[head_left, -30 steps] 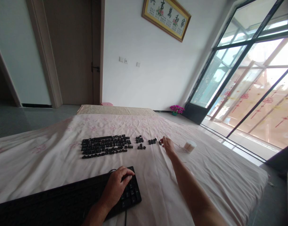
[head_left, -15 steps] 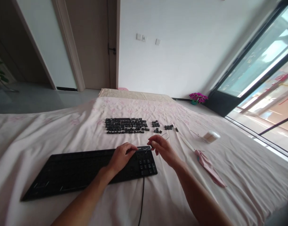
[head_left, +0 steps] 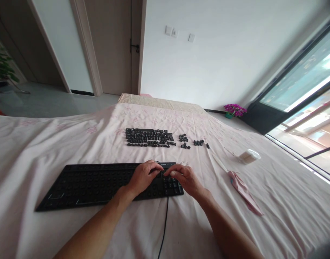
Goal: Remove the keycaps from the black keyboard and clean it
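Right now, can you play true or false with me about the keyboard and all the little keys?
1. Both hands, left hand and right hand, rest on the keyboard. True.
2. The loose keycaps are piled on the floor. False: they lie in rows on the pink sheet.
3. The white round container sits to the keyboard's right. True.
4. The flowers are yellow. False: purple-pink.

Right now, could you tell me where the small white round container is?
The small white round container lies on the pink sheet to the right, beyond the pink cloth and right of the loose black keycaps.
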Demonstrator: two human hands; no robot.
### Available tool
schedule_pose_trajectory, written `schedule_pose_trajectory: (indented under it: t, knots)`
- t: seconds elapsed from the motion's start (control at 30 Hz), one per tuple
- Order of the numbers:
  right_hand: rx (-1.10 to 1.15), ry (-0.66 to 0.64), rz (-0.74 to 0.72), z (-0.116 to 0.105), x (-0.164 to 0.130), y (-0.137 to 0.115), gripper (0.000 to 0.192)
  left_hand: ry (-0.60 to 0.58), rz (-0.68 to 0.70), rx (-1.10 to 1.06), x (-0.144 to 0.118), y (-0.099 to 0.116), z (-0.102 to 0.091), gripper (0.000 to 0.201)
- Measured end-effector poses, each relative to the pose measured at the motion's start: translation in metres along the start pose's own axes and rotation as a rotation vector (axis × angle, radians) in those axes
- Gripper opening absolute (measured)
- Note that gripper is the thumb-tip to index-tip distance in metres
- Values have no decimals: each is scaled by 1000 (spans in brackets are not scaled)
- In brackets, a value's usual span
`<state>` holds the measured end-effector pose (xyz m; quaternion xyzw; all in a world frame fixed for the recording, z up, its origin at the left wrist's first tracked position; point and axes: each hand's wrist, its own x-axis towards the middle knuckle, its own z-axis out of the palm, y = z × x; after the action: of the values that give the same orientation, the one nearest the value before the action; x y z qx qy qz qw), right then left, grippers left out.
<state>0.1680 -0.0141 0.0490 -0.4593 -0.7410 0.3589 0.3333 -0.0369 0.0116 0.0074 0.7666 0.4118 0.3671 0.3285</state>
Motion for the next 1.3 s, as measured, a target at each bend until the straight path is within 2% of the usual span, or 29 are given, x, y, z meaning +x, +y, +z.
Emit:
schedule_pose_trajectory:
  t: [0.23, 0.43, 0.73, 1.03, 1.2, 1.3]
  knots:
    - [-102, -68, -120, 6, 1, -7, 19, -10, 21, 23, -1, 1, 0, 18]
    - [-245, -102, -168, 13, 0, -5, 22, -17, 37, 46, -2, -1, 1, 19]
    - [-44, -75, -35, 4, 0, 5, 26, -24, 44, 77, -4, 0, 2, 19]
    - [-345, -147, -227, 20, 3, -1, 21, -40, 45, 74, -3, 3, 1, 18]
    - [-183, -56, -111, 18, 3, 7, 26, -51, 86, 121, -4, 1, 2, 15]
    - [-88, 21, -80, 18, 1, 13, 31, -99, 133, 182, -3, 3, 2, 11]
